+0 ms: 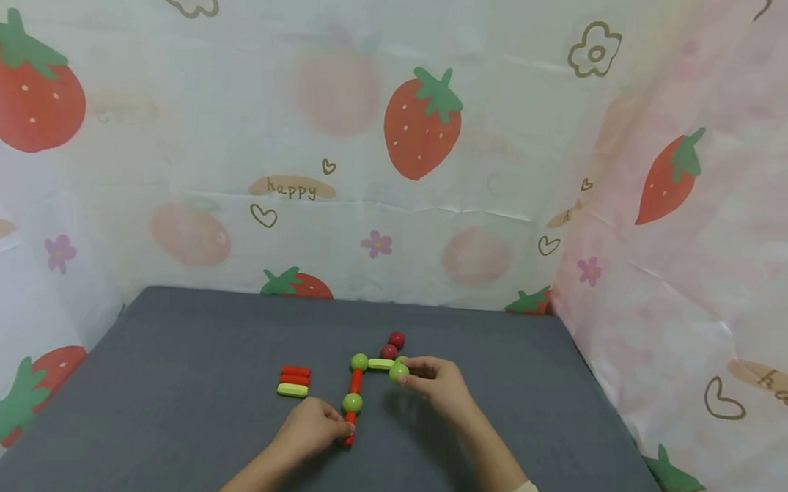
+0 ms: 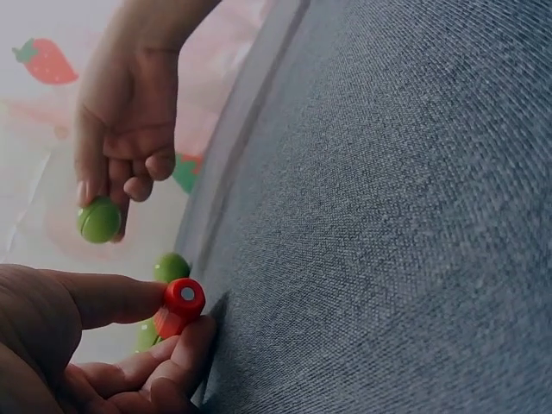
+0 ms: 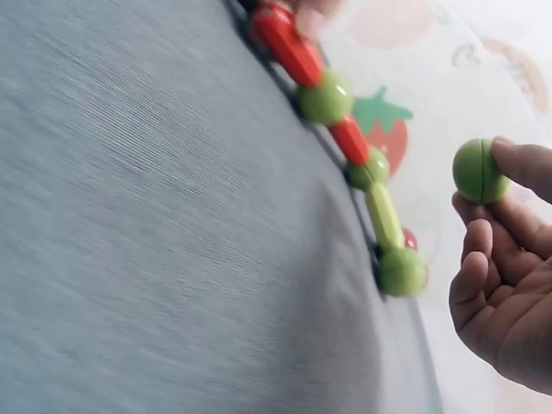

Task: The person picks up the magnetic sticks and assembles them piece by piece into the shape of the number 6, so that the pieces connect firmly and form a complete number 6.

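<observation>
My left hand (image 1: 310, 426) pinches a red rod (image 2: 185, 295) at the near end of a chain of toy rods and balls. From there the chain runs through a green ball (image 1: 352, 403), a second red rod (image 1: 356, 381) and another green ball (image 1: 359, 362). It then turns right along a yellow-green rod (image 1: 380, 363) to an end ball (image 3: 403, 272), mostly covered in the head view. Between thumb and fingers, my right hand (image 1: 443, 386) holds a separate green ball (image 3: 477, 171), raised off the table and apart from the chain.
Two dark red balls (image 1: 396, 340) sit just behind the chain's far end. Left of the chain lie two red rods (image 1: 296, 372) and a yellow-green rod (image 1: 293, 390), side by side. A strawberry-print cloth (image 1: 341, 244) hangs behind the grey table (image 1: 161, 427).
</observation>
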Demonstrator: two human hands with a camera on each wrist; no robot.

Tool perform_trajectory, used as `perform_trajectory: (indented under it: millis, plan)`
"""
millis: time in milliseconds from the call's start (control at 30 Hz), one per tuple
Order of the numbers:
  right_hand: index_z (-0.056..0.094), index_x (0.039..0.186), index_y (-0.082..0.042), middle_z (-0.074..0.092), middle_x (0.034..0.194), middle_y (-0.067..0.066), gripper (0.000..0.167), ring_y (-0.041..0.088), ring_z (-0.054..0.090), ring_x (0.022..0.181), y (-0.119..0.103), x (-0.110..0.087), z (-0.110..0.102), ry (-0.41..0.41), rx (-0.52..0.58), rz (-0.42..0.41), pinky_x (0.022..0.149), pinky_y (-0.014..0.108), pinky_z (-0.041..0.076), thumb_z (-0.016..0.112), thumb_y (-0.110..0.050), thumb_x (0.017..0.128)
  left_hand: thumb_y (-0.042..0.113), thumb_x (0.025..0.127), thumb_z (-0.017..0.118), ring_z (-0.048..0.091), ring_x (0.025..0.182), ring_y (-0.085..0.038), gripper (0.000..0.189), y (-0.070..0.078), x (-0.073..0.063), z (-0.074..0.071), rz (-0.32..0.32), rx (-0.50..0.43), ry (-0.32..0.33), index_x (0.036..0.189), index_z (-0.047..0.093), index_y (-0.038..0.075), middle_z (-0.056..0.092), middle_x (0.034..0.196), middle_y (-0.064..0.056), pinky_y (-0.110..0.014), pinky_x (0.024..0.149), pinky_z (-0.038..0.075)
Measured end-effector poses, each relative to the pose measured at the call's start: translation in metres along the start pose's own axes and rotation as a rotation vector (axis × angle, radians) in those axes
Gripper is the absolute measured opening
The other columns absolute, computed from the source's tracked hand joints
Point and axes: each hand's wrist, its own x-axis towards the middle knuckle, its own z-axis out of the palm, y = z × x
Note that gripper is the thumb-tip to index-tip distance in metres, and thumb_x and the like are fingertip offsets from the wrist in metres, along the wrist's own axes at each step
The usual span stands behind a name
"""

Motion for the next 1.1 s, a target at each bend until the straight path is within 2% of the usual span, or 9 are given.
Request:
perform_trajectory:
  millis: [233, 433, 667, 933, 1100]
  plan:
    - [0.073, 0.11, -0.017, 0.073, 0.1, 0.0, 0.035, 0.012, 0.06, 0.082, 0.006, -0.012, 0.017, -0.083, 0.005, 0.042, 0.065, 0.032, 0.048, 0.08, -0.036, 0.08, 0.033, 0.076, 0.081, 0.053, 0.067, -0.015, 0.017, -0.001, 0.005, 0.0, -0.018, 0.002, 0.007, 0.07, 0.075, 0.017, 0.065, 0.076, 0.003, -0.028, 0.055, 0.039]
    - [0.074, 0.107, -0.01, 0.074, 0.095, 0.002, 0.034, 0.008, 0.063, 0.078, 0.015, -0.019, 0.028, -0.148, 0.017, 0.021, 0.065, 0.027, 0.05, 0.081, -0.03, 0.08, 0.032, 0.075, 0.081, 0.052, 0.066, -0.015, 0.016, -0.002, 0.007, 0.0, -0.001, 0.001, 0.014, 0.07, 0.075, 0.018, 0.066, 0.076, 0.004, -0.029, 0.054, 0.039]
    - [0.076, 0.103, -0.014, 0.074, 0.084, -0.002, 0.032, 0.008, 0.044, 0.049, 0.018, -0.027, 0.039, -0.231, 0.05, 0.108, 0.046, 0.024, 0.039, 0.082, -0.033, 0.078, 0.032, 0.077, 0.08, 0.051, 0.065, -0.015, 0.017, -0.002, 0.007, -0.001, 0.013, -0.021, -0.016, 0.071, 0.076, 0.017, 0.066, 0.076, 0.005, -0.029, 0.054, 0.037]
    - [0.077, 0.097, -0.015, 0.071, 0.073, -0.004, 0.028, 0.007, 0.037, 0.038, 0.023, -0.04, 0.047, -0.28, 0.075, 0.157, 0.037, 0.022, 0.032, 0.083, -0.032, 0.076, 0.035, 0.077, 0.08, 0.053, 0.072, -0.015, 0.018, -0.003, 0.01, 0.0, 0.015, -0.041, -0.039, 0.076, 0.077, 0.017, 0.068, 0.083, 0.005, -0.029, 0.058, 0.039]
    - [0.077, 0.098, -0.012, 0.072, 0.074, -0.005, 0.029, 0.006, 0.035, 0.037, 0.021, -0.044, 0.052, -0.307, 0.12, 0.199, 0.036, 0.021, 0.03, 0.083, -0.032, 0.076, 0.034, 0.078, 0.079, 0.054, 0.073, -0.015, 0.018, -0.002, 0.008, -0.001, 0.008, -0.066, -0.032, 0.077, 0.077, 0.016, 0.069, 0.085, 0.004, -0.029, 0.059, 0.04]
